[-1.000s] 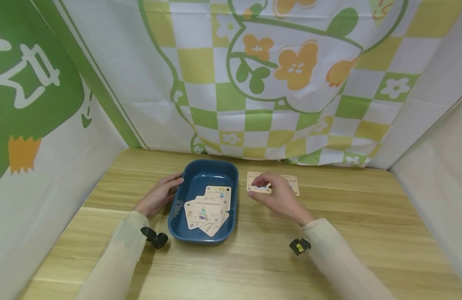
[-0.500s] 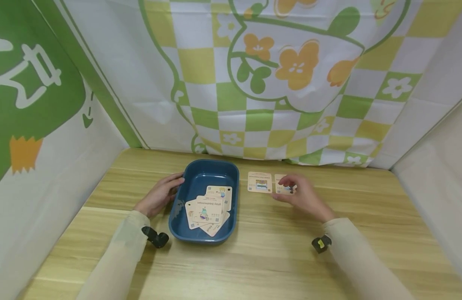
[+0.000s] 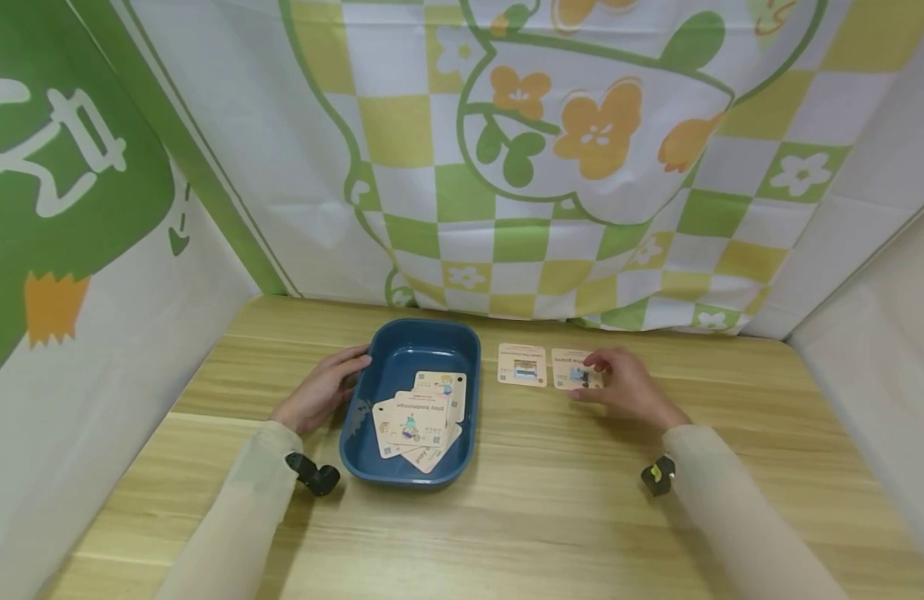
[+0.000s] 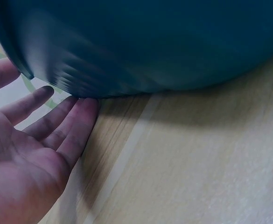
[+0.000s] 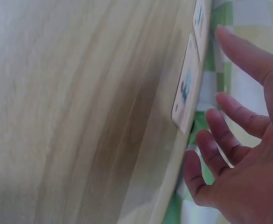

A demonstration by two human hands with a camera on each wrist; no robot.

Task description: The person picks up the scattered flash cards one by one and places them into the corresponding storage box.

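Note:
A dark blue tray (image 3: pixel 424 350) stands on the table with several overlapping printed cards (image 3: pixel 420 421) inside; the top one reads "play badminton". My left hand (image 3: pixel 328 386) touches the tray's left side with extended fingers, and in the left wrist view its fingertips (image 4: pixel 86 106) meet the blue wall low down. To the right of the tray lie two cards side by side, a left card (image 3: pixel 521 365) and a right card (image 3: pixel 574 371). Over the right card's right edge is my right hand (image 3: pixel 630 387), thumb and fingers spread apart. The right wrist view shows no card between them.
The wooden table (image 3: pixel 536 517) extends in front of the tray and cards. Behind them hangs a checked, flowered cloth (image 3: pixel 536 242), close to the table's back edge. Pale side walls (image 3: pixel 874 325) border the table.
My right hand has moved right, from over the left card to the right card, uncovering the left one. The left hand and tray stay in place.

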